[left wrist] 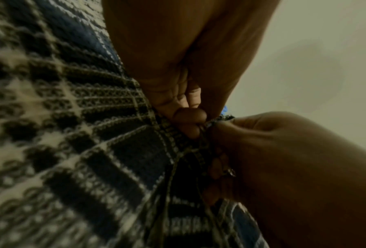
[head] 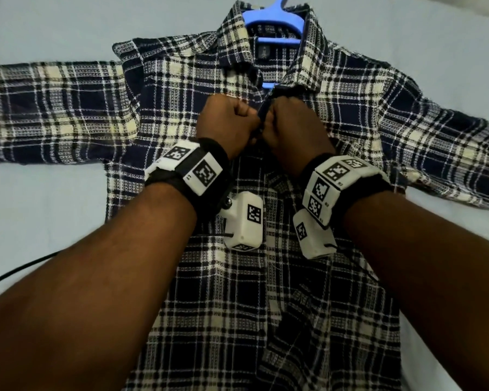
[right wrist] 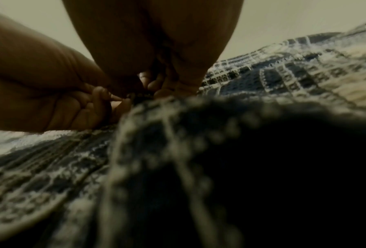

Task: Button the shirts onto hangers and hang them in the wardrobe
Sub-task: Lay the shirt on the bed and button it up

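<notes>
Left sleeve: we see the plaid shirt (head: 181,88) lying face-up on a pale blue sheet (head: 40,29), its sleeve spread flat toward the left edge; we leave it spread so the body does not twist while we work.
Left hand: our left hand (head: 228,119) is curled tight, thumb and fingertips (left wrist: 189,115) pinching the left front edge just below the collar; the fabric fills the grip, with no slack between the fingers.
Placket: the two front edges meet between our fists; we cannot tell whether the button is already through its hole, since the fists cover it from above and the wrist views are dim and blurred there.
Right hand: our right hand (head: 290,122) is likewise curled and pinching the opposite edge (right wrist: 148,100), touching the left hand across the seam.
Hanger: the blue plastic hanger (head: 275,22) sits inside the collar, hook pointing away from us, off the top of the head view.
Doing it well: we judge that this is a top button; keep both edges taut and level, tilt the button edge-on, feed it through, then tug lightly to confirm.
Lower front: the panels near us overlap loosely and look unfastened, so we expect to work downward.
Risk: pulling hard could drag the collar off the hanger's shoulders.
</notes>
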